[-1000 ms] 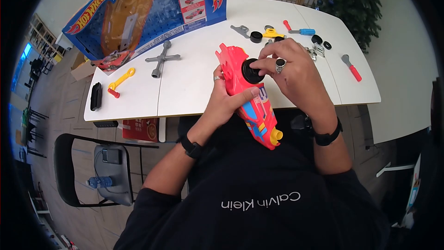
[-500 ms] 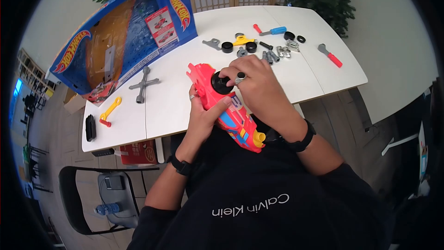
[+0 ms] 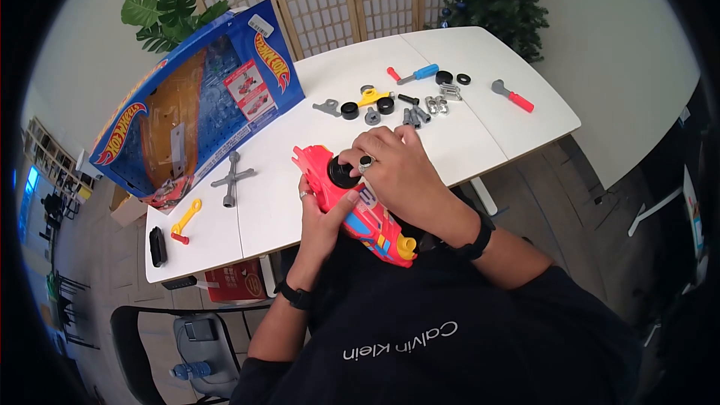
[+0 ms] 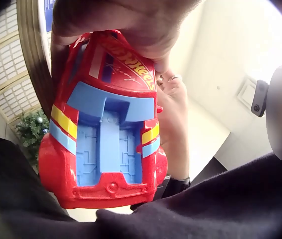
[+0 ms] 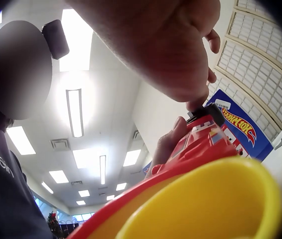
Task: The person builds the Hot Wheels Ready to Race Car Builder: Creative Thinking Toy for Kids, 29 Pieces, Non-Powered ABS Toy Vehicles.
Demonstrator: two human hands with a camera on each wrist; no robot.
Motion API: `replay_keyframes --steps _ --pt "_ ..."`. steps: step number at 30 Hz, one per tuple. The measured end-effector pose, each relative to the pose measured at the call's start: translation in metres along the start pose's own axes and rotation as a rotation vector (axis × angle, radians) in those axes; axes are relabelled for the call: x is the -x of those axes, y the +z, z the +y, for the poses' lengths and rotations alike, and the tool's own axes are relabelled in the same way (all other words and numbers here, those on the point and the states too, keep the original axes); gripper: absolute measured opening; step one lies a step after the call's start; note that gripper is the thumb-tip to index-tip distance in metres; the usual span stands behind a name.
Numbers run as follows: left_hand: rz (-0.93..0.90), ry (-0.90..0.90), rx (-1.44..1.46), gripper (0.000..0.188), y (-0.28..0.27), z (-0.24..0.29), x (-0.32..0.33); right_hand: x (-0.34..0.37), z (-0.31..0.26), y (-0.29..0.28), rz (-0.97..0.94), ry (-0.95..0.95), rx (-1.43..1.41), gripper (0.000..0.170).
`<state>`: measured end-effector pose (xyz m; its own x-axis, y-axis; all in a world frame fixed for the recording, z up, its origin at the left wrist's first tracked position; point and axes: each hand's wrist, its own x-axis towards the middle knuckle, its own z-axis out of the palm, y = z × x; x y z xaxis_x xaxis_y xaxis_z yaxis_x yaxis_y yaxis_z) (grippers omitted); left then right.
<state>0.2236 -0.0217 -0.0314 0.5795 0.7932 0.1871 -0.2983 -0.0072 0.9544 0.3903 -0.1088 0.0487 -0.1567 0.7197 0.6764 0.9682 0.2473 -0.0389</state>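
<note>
A red toy car body (image 3: 373, 229) with blue and yellow markings is tilted in front of the chest, near the table's front edge. My left hand (image 3: 318, 223) grips its side, the thumb lying across the body. A black toy wheel (image 3: 340, 174) sits against the car's side toward its far end. The fingers of my right hand (image 3: 401, 178) pinch this wheel from above, and in the right wrist view they are right at its dark rim (image 5: 214, 114). In the left wrist view, the car's blue cabin recess (image 4: 109, 149) faces the camera.
On the white table (image 3: 457, 150) lie a grey cross wrench (image 3: 231, 178), a yellow wrench (image 3: 186, 217), a blue-handled screwdriver (image 3: 425, 72), a red-handled tool (image 3: 517, 100) and several wheels and grey bolts (image 3: 412, 118). A blue Hot Wheels box (image 3: 274, 105) stands at the left.
The head view has shifted, so table and box appear lower and farther left. My left hand keeps its hold on the car; my right fingers stay at the wheel with a slightly changed pose.
</note>
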Motion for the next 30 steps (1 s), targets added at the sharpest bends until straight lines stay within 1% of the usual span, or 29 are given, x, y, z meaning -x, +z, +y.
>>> replay_keyframes --steps 2,3,4,5,6,7,8,9,10,11,12,13,15,16,18,19,20,21,24,25,27,28,30 --pt "-0.030 0.007 0.013 0.084 -0.003 0.001 -0.001 0.000 0.012 0.004 0.022 -0.026 -0.124 0.021" --pt "-0.054 0.009 0.027 0.084 -0.007 -0.001 -0.001 -0.003 0.019 0.001 0.025 -0.034 -0.121 0.021" --pt "-0.035 -0.003 0.102 0.081 -0.019 -0.018 -0.003 -0.004 0.030 -0.005 0.025 0.034 -0.176 0.021" --pt "-0.083 -0.031 0.185 0.086 -0.025 -0.019 -0.004 -0.005 0.042 -0.011 0.021 0.105 -0.230 0.021" --pt "-0.122 -0.023 0.339 0.088 -0.028 -0.018 -0.005 -0.005 0.060 -0.016 -0.023 0.220 -0.196 0.024" --pt "-0.161 -0.020 0.495 0.092 -0.030 -0.019 -0.005 -0.003 0.083 -0.016 -0.064 0.316 -0.124 0.024" --pt "-0.125 -0.033 0.427 0.097 -0.034 -0.026 -0.006 0.003 0.110 -0.017 -0.131 0.412 -0.069 0.024" --pt "-0.127 -0.059 0.524 0.093 -0.031 -0.015 -0.004 0.009 0.141 -0.014 -0.206 0.473 0.075 0.021" --pt "-0.139 -0.065 0.593 0.092 -0.026 -0.002 -0.002 0.010 0.179 -0.010 -0.254 0.551 0.152 0.018" --pt "-0.150 -0.070 0.661 0.090 -0.023 0.007 -0.001 0.006 0.201 -0.009 -0.221 0.591 0.272 0.009" --pt "-0.179 -0.061 0.663 0.094 -0.023 0.007 -0.003 0.008 0.229 -0.007 -0.171 0.615 0.257 0.011" --pt "-0.179 -0.061 0.667 0.094 -0.021 0.006 -0.003 0.011 0.259 -0.001 -0.173 0.613 0.261 0.011" --pt "-0.202 -0.143 0.746 0.098 -0.014 0.005 0.000 0.015 0.305 0.011 -0.315 0.625 0.305 0.016" --pt "-0.220 -0.162 0.769 0.102 -0.010 0.005 0.001 0.012 0.313 0.013 -0.308 0.616 0.311 0.016" --pt "-0.227 -0.146 0.773 0.104 -0.006 0.001 0.002 0.005 0.322 0.018 -0.445 0.562 0.343 0.023" --pt "-0.232 -0.147 0.776 0.105 -0.004 -0.001 0.002 0.001 0.328 0.020 -0.444 0.556 0.343 0.023" --pt "-0.252 -0.133 0.744 0.112 -0.004 -0.002 0.002 -0.001 0.332 0.022 -0.500 0.528 0.356 0.025" --pt "-0.248 -0.135 0.743 0.112 -0.004 -0.004 0.002 -0.002 0.336 0.025 -0.557 0.500 0.367 0.027" --pt "-0.363 -0.149 0.822 0.124 -0.006 -0.015 0.001 -0.002 0.345 0.036 -0.571 0.454 0.346 0.027" --pt "-0.356 -0.152 0.824 0.124 -0.007 -0.018 0.001 -0.001 0.347 0.038 -0.578 0.452 0.342 0.027" --pt "-0.407 -0.156 0.801 0.124 -0.004 -0.017 0.003 0.001 0.344 0.039 -0.508 0.362 0.345 0.023" --pt "-0.397 -0.161 0.802 0.124 -0.002 -0.014 0.003 0.003 0.342 0.037 -0.516 0.361 0.337 0.023" --pt "-0.353 -0.206 0.779 0.119 -0.002 -0.006 0.004 0.000 0.335 0.028 -0.459 0.295 0.436 0.020"
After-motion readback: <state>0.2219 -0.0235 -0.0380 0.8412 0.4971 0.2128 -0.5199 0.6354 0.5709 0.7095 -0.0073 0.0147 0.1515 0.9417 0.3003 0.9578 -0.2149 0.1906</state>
